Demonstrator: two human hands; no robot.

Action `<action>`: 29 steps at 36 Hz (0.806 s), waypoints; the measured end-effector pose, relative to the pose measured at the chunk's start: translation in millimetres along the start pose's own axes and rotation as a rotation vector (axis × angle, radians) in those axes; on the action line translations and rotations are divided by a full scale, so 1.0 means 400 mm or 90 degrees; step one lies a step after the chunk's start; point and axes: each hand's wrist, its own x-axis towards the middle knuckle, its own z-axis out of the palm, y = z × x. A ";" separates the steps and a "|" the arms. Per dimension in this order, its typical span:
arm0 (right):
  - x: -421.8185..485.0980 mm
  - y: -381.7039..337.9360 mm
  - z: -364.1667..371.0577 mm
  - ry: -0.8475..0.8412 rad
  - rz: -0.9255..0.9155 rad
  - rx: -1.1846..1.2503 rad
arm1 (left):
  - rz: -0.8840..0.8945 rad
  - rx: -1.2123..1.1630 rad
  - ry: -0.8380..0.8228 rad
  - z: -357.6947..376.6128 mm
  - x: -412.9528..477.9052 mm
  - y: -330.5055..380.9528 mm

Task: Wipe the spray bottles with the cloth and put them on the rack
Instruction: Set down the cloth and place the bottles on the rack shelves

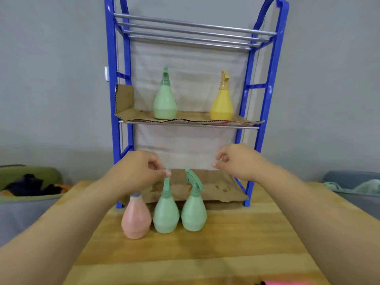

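Observation:
A pale cloth (185, 153) hangs down the back of the blue rack (265, 99) from its top rails. My left hand (141, 167) pinches the cloth's lower left edge, and my right hand (234, 161) pinches its lower right edge. On the wooden table (236, 243), in front of the rack, stand a pink spray bottle (135, 221) and two green spray bottles (165, 214) (193, 212). My left wrist hides the pink bottle's head. A green bottle (165, 101) and a yellow bottle (221, 103) stand upright on the middle shelf.
Cardboard sheets (205, 118) line the middle and bottom shelves. The top shelf is bare metal rails (185, 31). A green bin with dark fabric (30, 184) sits to the left of the table and a grey bin (353, 188) to the right. Something pink (287, 282) lies at the table's near edge.

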 end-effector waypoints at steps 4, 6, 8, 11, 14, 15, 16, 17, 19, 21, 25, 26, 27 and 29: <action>-0.031 -0.006 0.100 -0.082 -0.007 -0.007 | -0.036 -0.032 -0.005 0.091 -0.037 -0.069; -0.039 -0.003 0.150 -0.108 -0.004 0.000 | -0.065 -0.049 0.017 0.141 -0.045 -0.104; -0.042 0.002 0.200 -0.130 0.002 0.003 | -0.107 -0.065 0.034 0.192 -0.047 -0.136; -0.033 0.014 0.267 -0.147 0.020 0.015 | -0.148 -0.077 0.060 0.252 -0.043 -0.167; -0.020 0.024 0.323 -0.148 0.061 0.041 | -0.161 -0.077 0.075 0.294 -0.030 -0.185; -0.015 0.026 0.338 -0.138 0.074 0.046 | -0.162 -0.081 0.083 0.305 -0.024 -0.188; -0.010 0.028 0.351 -0.124 0.084 0.050 | -0.159 -0.087 0.097 0.317 -0.019 -0.193; -0.005 0.030 0.363 -0.111 0.088 0.058 | -0.156 -0.089 0.108 0.327 -0.016 -0.194; 0.005 0.032 0.387 -0.098 0.084 0.099 | -0.160 -0.088 0.129 0.350 -0.006 -0.197; 0.016 0.036 0.411 -0.095 0.072 0.168 | -0.160 -0.109 0.123 0.370 0.004 -0.193; 0.035 0.044 0.450 -0.072 0.052 0.274 | -0.169 -0.133 0.108 0.396 0.029 -0.179; 0.037 0.043 0.456 -0.061 0.047 0.279 | -0.176 -0.124 0.102 0.399 0.035 -0.178; 0.040 0.044 0.462 -0.046 0.044 0.281 | -0.182 -0.114 0.101 0.400 0.041 -0.177; 0.043 0.044 0.469 -0.018 0.059 0.295 | -0.186 -0.099 0.107 0.398 0.052 -0.175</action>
